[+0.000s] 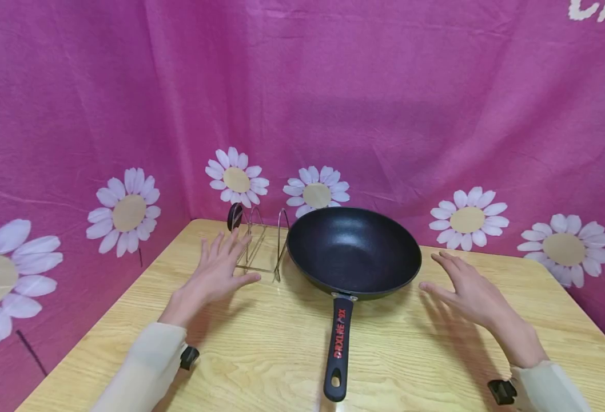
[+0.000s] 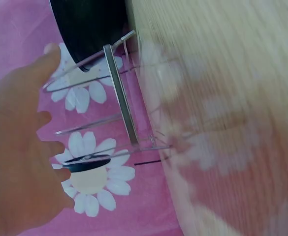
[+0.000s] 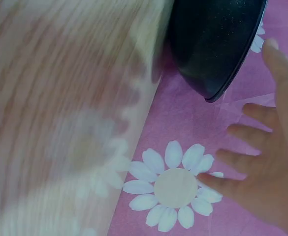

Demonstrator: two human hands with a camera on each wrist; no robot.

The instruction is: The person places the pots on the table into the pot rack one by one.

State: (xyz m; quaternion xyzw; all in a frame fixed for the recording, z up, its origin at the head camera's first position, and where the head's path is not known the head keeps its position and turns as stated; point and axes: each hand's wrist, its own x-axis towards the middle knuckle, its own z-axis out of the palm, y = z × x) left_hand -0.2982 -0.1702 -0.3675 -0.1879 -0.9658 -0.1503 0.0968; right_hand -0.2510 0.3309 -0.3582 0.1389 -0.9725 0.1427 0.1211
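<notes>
A black frying pan (image 1: 354, 252) sits on the table, its dark handle (image 1: 339, 349) with red lettering pointing toward me. To its left stands a thin metal wire rack (image 2: 119, 93), with a round black piece (image 1: 235, 216) at its left end. My left hand (image 1: 215, 269) is nearest the rack, fingers spread and holding nothing; it overlaps the rack's front left part in the head view. On the pan's right, my right hand (image 1: 472, 294) is held with fingers extended and parted, apart from the rim. The right wrist view shows the pan's dark side (image 3: 212, 49) beyond the thumb.
The light wood-grain table (image 1: 385, 366) reflects the hands and flowers in the wrist views. A magenta cloth (image 1: 359, 114) printed with white daisies hangs behind the table and along its left side. Black wrist mounts (image 1: 189, 357) show at both sleeves.
</notes>
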